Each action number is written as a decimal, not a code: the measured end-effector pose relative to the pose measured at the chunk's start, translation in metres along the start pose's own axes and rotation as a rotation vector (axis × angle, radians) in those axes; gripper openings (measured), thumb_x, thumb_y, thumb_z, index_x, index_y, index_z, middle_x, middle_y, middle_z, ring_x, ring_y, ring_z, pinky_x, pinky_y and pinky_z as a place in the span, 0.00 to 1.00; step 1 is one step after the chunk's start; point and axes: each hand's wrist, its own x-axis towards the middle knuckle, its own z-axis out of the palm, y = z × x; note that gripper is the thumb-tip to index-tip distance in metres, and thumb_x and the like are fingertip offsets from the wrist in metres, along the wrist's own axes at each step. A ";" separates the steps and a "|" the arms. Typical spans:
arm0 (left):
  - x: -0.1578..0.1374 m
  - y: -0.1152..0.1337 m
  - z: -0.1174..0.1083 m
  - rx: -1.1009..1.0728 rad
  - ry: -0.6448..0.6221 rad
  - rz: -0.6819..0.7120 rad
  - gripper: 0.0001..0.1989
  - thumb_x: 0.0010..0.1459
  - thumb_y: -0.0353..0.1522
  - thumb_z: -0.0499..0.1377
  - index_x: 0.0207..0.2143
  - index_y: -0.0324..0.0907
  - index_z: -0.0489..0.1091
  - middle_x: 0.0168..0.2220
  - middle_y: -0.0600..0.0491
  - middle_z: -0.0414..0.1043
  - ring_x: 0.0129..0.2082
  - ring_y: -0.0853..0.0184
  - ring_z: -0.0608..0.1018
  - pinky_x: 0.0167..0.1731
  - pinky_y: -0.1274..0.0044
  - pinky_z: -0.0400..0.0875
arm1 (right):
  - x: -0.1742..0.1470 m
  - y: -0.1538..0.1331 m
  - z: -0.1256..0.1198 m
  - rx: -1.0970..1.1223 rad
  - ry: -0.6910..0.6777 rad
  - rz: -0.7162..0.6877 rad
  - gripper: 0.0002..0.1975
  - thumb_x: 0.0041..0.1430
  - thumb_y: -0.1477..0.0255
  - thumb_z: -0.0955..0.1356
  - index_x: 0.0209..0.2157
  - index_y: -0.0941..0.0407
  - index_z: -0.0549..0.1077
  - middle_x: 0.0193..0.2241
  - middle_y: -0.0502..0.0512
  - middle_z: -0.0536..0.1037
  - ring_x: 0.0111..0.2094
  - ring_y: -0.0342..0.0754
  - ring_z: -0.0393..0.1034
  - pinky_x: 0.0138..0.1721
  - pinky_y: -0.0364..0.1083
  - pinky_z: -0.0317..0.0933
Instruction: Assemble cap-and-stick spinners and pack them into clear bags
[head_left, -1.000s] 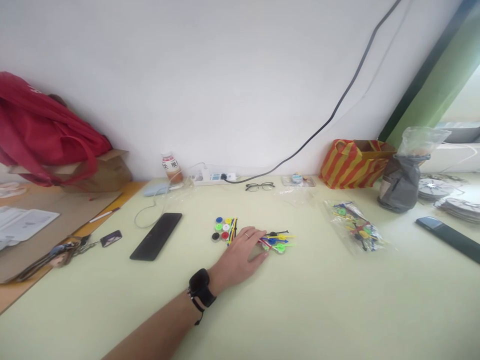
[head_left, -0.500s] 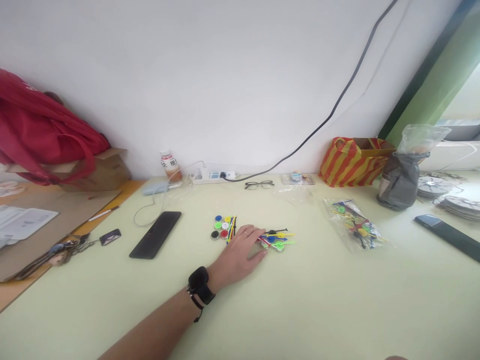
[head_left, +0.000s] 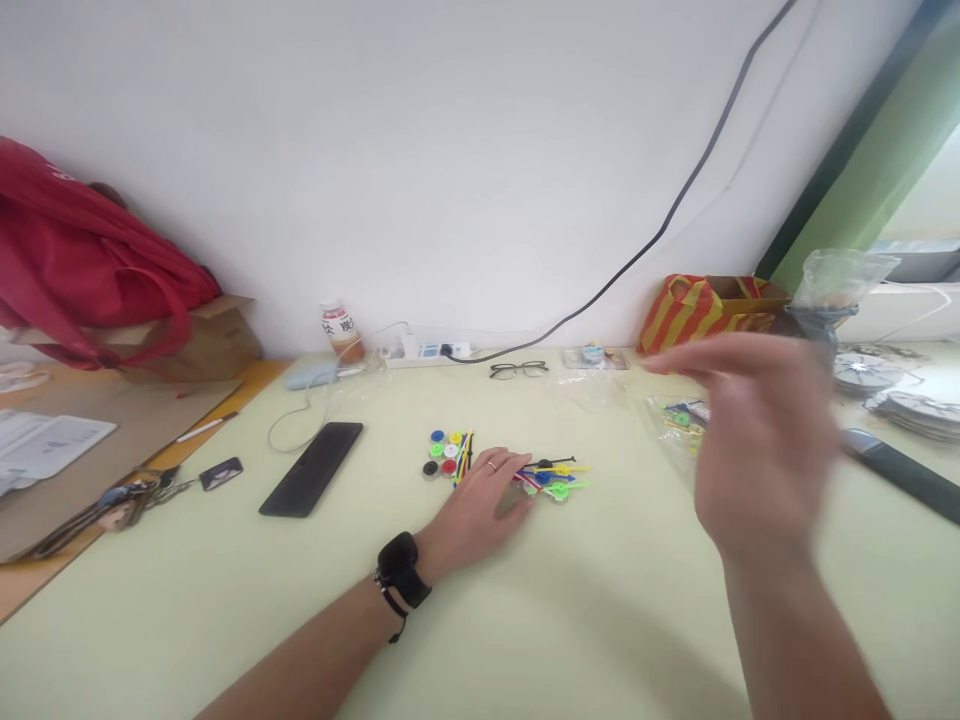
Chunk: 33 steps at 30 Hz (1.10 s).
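My left hand (head_left: pixel 484 510), with a ring and a black watch (head_left: pixel 400 563) at the wrist, rests on the table. Its fingers lie stretched over small plastic parts, the thumb apart; what lies under the palm is hidden. Just right of the fingertips are colored arrow-shaped spinners (head_left: pixel 559 475) in black, yellow, blue and green. On the other side several round colored discs (head_left: pixel 442 453) sit in rows beside a bundle of thin colored pointers (head_left: pixel 464 455). My right hand (head_left: pixel 765 450) hangs raised above the table at the right, blurred by motion, so its grip is unclear.
Behind my right hand lies a clear bag of colored parts (head_left: pixel 679 412), partly covered. A black phone (head_left: pixel 311 470) lies at left, another phone (head_left: pixel 907 475) at right. Glasses (head_left: pixel 519 370), a power strip (head_left: pixel 427 353), a bottle (head_left: pixel 341 330) and a striped bag (head_left: pixel 705 310) stand along the wall.
My right hand has come up from the bottom right edge into view and now covers part of the clear bag. My left hand stays in place.
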 end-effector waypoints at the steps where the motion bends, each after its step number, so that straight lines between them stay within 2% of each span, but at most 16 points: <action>1: 0.000 0.000 0.000 -0.005 0.008 0.009 0.24 0.67 0.34 0.59 0.64 0.49 0.63 0.61 0.47 0.69 0.65 0.54 0.66 0.65 0.58 0.65 | 0.003 0.013 0.006 -0.068 -0.010 0.023 0.14 0.73 0.62 0.63 0.53 0.49 0.74 0.52 0.58 0.77 0.55 0.58 0.70 0.59 0.60 0.63; 3: 0.000 0.001 -0.001 -0.012 0.024 0.025 0.27 0.65 0.30 0.59 0.65 0.49 0.63 0.62 0.47 0.69 0.65 0.55 0.66 0.66 0.57 0.64 | 0.002 0.050 0.022 -0.287 -0.159 0.111 0.15 0.72 0.61 0.62 0.48 0.51 0.77 0.52 0.61 0.78 0.58 0.61 0.68 0.61 0.63 0.60; 4: 0.000 0.001 -0.002 -0.015 0.031 0.031 0.29 0.63 0.28 0.60 0.65 0.50 0.62 0.62 0.48 0.68 0.66 0.55 0.65 0.66 0.57 0.63 | -0.001 0.070 0.030 -0.411 -0.294 0.165 0.17 0.72 0.61 0.61 0.45 0.52 0.79 0.54 0.62 0.78 0.61 0.62 0.66 0.61 0.64 0.59; 6: -0.001 0.003 -0.004 -0.020 0.037 0.036 0.35 0.57 0.25 0.60 0.66 0.50 0.61 0.64 0.48 0.66 0.67 0.54 0.63 0.67 0.57 0.62 | -0.012 0.108 0.044 -0.621 -0.573 0.271 0.20 0.72 0.61 0.59 0.46 0.52 0.80 0.61 0.62 0.72 0.68 0.65 0.56 0.64 0.66 0.54; 9: -0.002 0.009 -0.008 -0.038 0.040 0.039 0.40 0.51 0.23 0.59 0.67 0.51 0.61 0.64 0.49 0.66 0.66 0.52 0.63 0.67 0.55 0.61 | -0.029 0.144 0.055 -0.653 -0.664 0.291 0.18 0.70 0.62 0.60 0.46 0.52 0.79 0.58 0.60 0.76 0.68 0.65 0.56 0.64 0.65 0.53; 12: -0.002 0.014 -0.010 -0.050 0.062 0.042 0.36 0.54 0.24 0.59 0.66 0.50 0.62 0.62 0.48 0.67 0.64 0.53 0.65 0.65 0.56 0.63 | -0.033 0.155 0.056 -0.666 -0.668 0.284 0.18 0.68 0.62 0.61 0.47 0.55 0.78 0.55 0.63 0.78 0.65 0.65 0.60 0.63 0.63 0.56; 15: -0.001 0.016 -0.009 -0.051 0.087 0.042 0.31 0.59 0.27 0.59 0.64 0.50 0.64 0.60 0.48 0.69 0.62 0.54 0.66 0.64 0.57 0.64 | -0.031 0.158 0.055 -0.684 -0.649 0.273 0.21 0.67 0.63 0.61 0.55 0.58 0.74 0.58 0.64 0.75 0.64 0.62 0.62 0.63 0.58 0.57; 19: -0.001 0.014 -0.007 -0.061 0.101 0.047 0.27 0.62 0.28 0.60 0.63 0.50 0.65 0.58 0.49 0.71 0.61 0.56 0.67 0.63 0.60 0.65 | -0.035 0.166 0.059 -0.735 -0.585 0.287 0.30 0.68 0.64 0.61 0.67 0.59 0.62 0.69 0.64 0.64 0.70 0.65 0.52 0.66 0.62 0.53; 22: -0.001 0.013 -0.006 -0.061 0.108 0.043 0.25 0.63 0.30 0.60 0.63 0.50 0.65 0.57 0.49 0.72 0.60 0.56 0.69 0.62 0.60 0.66 | -0.041 0.174 0.063 -0.767 -0.532 0.304 0.30 0.68 0.64 0.60 0.69 0.58 0.60 0.72 0.63 0.57 0.72 0.67 0.46 0.67 0.65 0.49; 24: -0.001 0.014 -0.007 -0.061 0.105 0.037 0.24 0.64 0.31 0.60 0.62 0.50 0.66 0.56 0.49 0.73 0.59 0.56 0.70 0.61 0.60 0.67 | -0.044 0.179 0.064 -0.771 -0.521 0.307 0.27 0.69 0.63 0.59 0.66 0.55 0.65 0.70 0.62 0.60 0.72 0.68 0.47 0.67 0.68 0.48; 26: -0.001 0.015 -0.008 -0.063 0.103 0.034 0.23 0.65 0.31 0.59 0.61 0.50 0.67 0.55 0.49 0.74 0.58 0.56 0.70 0.61 0.60 0.67 | -0.045 0.184 0.064 -0.764 -0.529 0.303 0.24 0.70 0.62 0.58 0.62 0.53 0.69 0.67 0.60 0.67 0.70 0.67 0.50 0.67 0.68 0.49; 29: 0.000 0.016 -0.009 -0.072 0.108 0.037 0.23 0.65 0.30 0.59 0.61 0.52 0.67 0.54 0.50 0.74 0.57 0.57 0.70 0.60 0.61 0.67 | -0.045 0.188 0.065 -0.750 -0.539 0.289 0.23 0.70 0.62 0.58 0.60 0.54 0.71 0.61 0.58 0.74 0.69 0.63 0.55 0.68 0.63 0.50; 31: 0.000 0.016 -0.009 -0.081 0.111 0.042 0.23 0.65 0.29 0.59 0.61 0.52 0.68 0.54 0.51 0.74 0.57 0.57 0.70 0.60 0.62 0.67 | -0.045 0.189 0.065 -0.752 -0.536 0.282 0.24 0.70 0.63 0.59 0.61 0.55 0.71 0.61 0.59 0.73 0.69 0.61 0.55 0.68 0.59 0.51; 33: 0.000 0.016 -0.008 -0.086 0.114 0.044 0.23 0.65 0.28 0.59 0.61 0.52 0.68 0.53 0.51 0.74 0.57 0.57 0.69 0.60 0.62 0.67 | -0.045 0.190 0.064 -0.771 -0.515 0.287 0.26 0.70 0.62 0.59 0.64 0.55 0.67 0.66 0.60 0.68 0.70 0.62 0.52 0.68 0.60 0.50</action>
